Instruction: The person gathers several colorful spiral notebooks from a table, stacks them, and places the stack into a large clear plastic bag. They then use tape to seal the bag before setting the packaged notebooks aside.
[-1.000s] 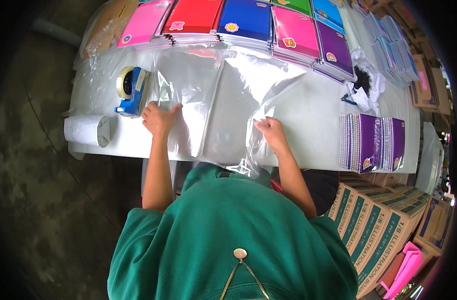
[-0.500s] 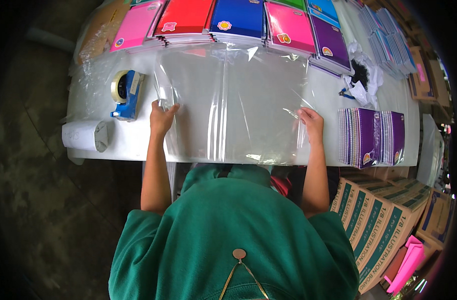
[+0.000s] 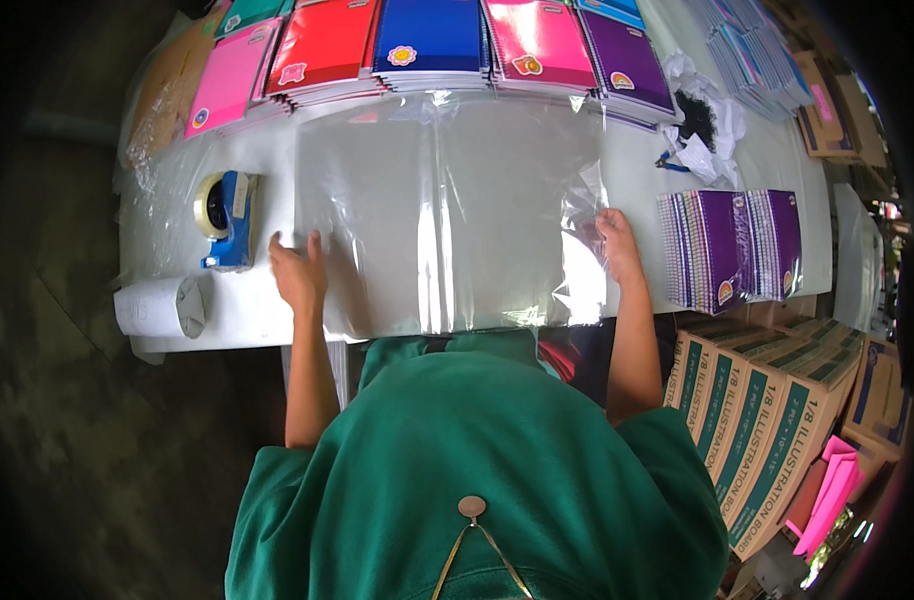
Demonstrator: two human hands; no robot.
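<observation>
"In the head view, where does the plastic sheet (image 3: pixel 497 215) lie from the hands?"

"Between them, spread on the bench (image 3: pixel 262 312). It reaches beyond both toward the far side, and its near edge lies about at the bench's near edge, in front of the person."

"And its long axis?"

"Left to right, it seems, though the wide view bends straight edges. Bright streaks run near to far down the middle."

"Which hand is nearer?"

"The right hand (image 3: pixel 618 245): it is at the right edge, thumb and fingers apparently pinching it. The left hand (image 3: pixel 299 278) sits by the left edge, thumb and fingers spread, no grip visible; whether it touches the sheet, one cannot tell."

"What lies around?"

"Stacked notebooks (image 3: pixel 427 35) on the far side, a tape dispenser (image 3: pixel 239 222) to the left, purple notebooks (image 3: pixel 717 245) to the right."
</observation>
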